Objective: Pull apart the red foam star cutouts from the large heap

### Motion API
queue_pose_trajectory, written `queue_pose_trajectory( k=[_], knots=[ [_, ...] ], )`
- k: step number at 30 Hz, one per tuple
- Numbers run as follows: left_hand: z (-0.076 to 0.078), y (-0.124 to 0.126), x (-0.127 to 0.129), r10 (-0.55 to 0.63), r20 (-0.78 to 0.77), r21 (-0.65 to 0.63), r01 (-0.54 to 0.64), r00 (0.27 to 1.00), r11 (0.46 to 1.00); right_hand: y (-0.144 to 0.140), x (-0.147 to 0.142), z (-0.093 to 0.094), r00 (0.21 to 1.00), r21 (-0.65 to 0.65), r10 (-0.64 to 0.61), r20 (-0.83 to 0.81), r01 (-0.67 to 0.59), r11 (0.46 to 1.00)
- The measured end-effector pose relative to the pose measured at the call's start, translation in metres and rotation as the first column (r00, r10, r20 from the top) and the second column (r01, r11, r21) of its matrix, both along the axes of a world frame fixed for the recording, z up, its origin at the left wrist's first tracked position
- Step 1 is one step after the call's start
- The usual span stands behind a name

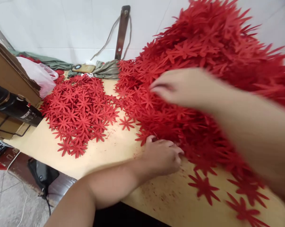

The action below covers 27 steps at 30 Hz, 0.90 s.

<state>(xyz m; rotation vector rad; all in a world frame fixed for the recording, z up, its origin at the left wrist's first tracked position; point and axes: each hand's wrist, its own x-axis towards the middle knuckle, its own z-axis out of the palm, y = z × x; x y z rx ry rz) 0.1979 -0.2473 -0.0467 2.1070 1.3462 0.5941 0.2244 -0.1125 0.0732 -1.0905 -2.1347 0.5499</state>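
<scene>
At the near edge of the tan table (102, 160), the person's left hand (162, 157) rests knuckles-up, its fingers curled shut against the foot of the big heap of red flower cut-outs (203, 56); it seems to pinch or steady a few pieces there, though exactly what the fingertips grip is hidden under the hand. A few loose cut-outs (203, 187) lie apart on the bare wood to the right of that hand, and one single flower (127, 123) sits alone between the two masses. Above and beyond, the right hand (180, 86) hovers blurred over the slope of the big heap, fingers drawn together toward the thumb as if plucking; whether a piece is actually between them I cannot tell. Farther left lies the flatter, spread-out pile (78, 110), its flowers lying mostly face up and separate. Judging by the two masses, the spread pile is much the smaller, so only a modest share looks dealt with and most remains in the heap. Past these, a black bottle-like cylinder (14, 107) leans at the left, a plastic bag (40, 75) behind it, then grey-green cloth (106, 69) and a metal bracket (122, 30) against the white wall.
</scene>
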Motion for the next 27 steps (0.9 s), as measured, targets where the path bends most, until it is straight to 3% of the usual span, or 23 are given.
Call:
queue_pose_trajectory(
  k=[1,3,5,7,9,14,16,18,22,24,27],
  knots=[
    [0.002,0.0,-0.001,-0.012,0.0,-0.018,0.012,1.0,1.0,0.0,-0.015,-0.005,0.977,0.015,0.097,0.19,-0.102,0.995],
    [0.006,0.001,-0.002,-0.03,-0.016,-0.049,0.029,0.999,0.998,0.003,-0.049,-0.023,0.809,0.022,0.201,0.552,-0.256,0.966],
    [0.008,0.002,-0.003,-0.042,-0.058,-0.05,0.039,0.997,0.998,0.012,-0.077,-0.044,0.677,0.027,0.156,0.719,-0.252,0.967],
    [0.008,0.003,-0.004,-0.047,-0.082,-0.027,0.045,0.996,0.999,0.024,-0.092,-0.062,0.594,-0.037,0.154,0.789,-0.204,0.978],
    [0.008,0.004,-0.003,-0.058,-0.075,-0.009,0.057,0.996,0.998,0.035,-0.094,-0.072,0.572,-0.097,0.178,0.801,-0.17,0.981],
    [0.008,0.004,-0.004,-0.095,-0.069,-0.033,0.093,0.993,0.995,0.038,-0.084,-0.07,0.589,-0.106,0.224,0.777,-0.229,0.968],
    [0.008,0.003,-0.005,-0.085,-0.059,-0.036,0.083,0.995,0.996,0.031,-0.081,-0.063,0.643,-0.095,0.268,0.717,-0.291,0.952],
    [0.007,0.002,-0.005,-0.064,-0.045,-0.016,0.063,0.997,0.998,0.027,-0.079,-0.056,0.751,-0.063,0.284,0.596,-0.308,0.949],
    [0.004,-0.001,-0.005,-0.018,0.004,0.051,0.017,1.0,0.999,0.03,-0.066,-0.041,0.983,-0.066,0.146,0.109,-0.14,0.988],
    [0.004,-0.002,-0.006,-0.021,0.026,0.064,0.019,0.999,0.998,0.031,-0.054,-0.034,0.979,-0.194,0.017,-0.203,-0.057,0.979],
    [0.006,-0.002,-0.008,-0.024,0.046,0.064,0.021,0.999,0.998,0.025,-0.029,-0.027,0.82,-0.439,-0.218,-0.529,-0.044,0.898]
  ],
)
